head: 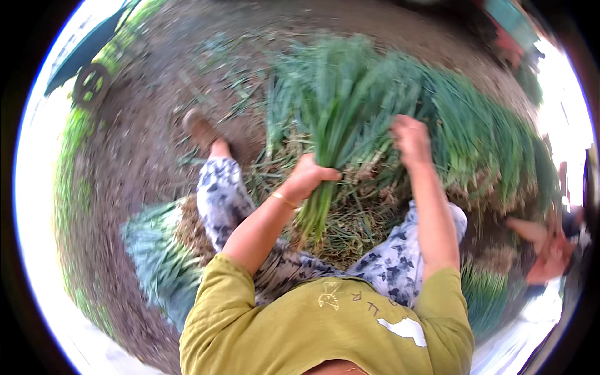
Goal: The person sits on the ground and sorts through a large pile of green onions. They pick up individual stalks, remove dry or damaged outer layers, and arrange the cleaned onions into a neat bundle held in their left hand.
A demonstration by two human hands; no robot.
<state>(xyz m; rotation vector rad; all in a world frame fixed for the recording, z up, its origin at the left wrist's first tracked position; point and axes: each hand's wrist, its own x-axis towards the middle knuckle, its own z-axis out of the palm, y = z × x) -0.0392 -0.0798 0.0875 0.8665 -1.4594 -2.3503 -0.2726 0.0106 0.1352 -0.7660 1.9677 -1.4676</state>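
My left hand [309,177] grips a bunch of green onions [329,145] around its lower stalks. The leaves fan out away from me, and the root ends point down towards my lap. Motion blurs my right hand [412,140], its fingers bent at the leaves just right of the bunch. Whether it pinches a leaf or stalk I cannot tell. Beyond both hands spreads a large heap of green onions [473,126], with roots on the near side. Loose trimmings and dry leaves [356,229] cover the ground between my legs.
Stacked green onions [161,253] lie by my left leg, and more [485,290] lie at the right. A wheel [92,86] stands at the upper left. Another person [551,253] is at the far right. Cut leaves litter the bare soil [140,154].
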